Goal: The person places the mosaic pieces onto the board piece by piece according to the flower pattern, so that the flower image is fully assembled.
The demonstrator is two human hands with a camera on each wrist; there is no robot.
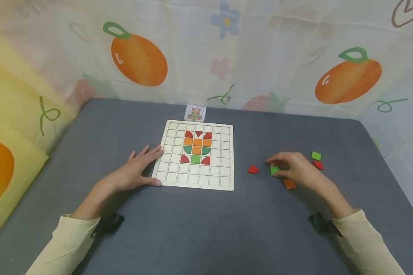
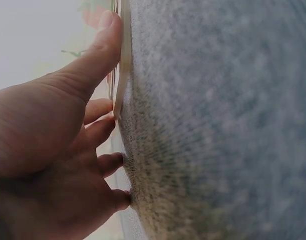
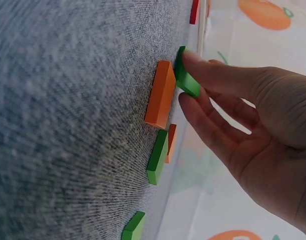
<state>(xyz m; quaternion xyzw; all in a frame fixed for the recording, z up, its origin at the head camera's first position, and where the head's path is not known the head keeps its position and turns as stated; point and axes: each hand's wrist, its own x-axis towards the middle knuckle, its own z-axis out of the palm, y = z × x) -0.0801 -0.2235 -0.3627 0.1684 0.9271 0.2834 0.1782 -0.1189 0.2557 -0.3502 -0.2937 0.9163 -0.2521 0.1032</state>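
My left hand (image 1: 134,172) rests at the left edge of a white gridded board (image 1: 223,162), thumb and fingertips touching its rim. In the left wrist view its fingers are spread along the board's edge. Red, orange and green pieces form a tulip-like flower on the grid. To the right of the board, my right hand (image 1: 297,170) pinches a green square tile (image 3: 189,80) between thumb and fingers, tilted just off the table. An orange square tile (image 1: 290,184) lies below that hand. A red quarter-round piece (image 1: 252,169) lies between hand and board.
Past the right hand lie another green tile (image 1: 316,156) and a red piece (image 1: 318,164). A small pattern card (image 1: 195,113) touches the board's far edge. The grey table (image 1: 206,229) ends at a fruit-printed curtain (image 1: 261,46).
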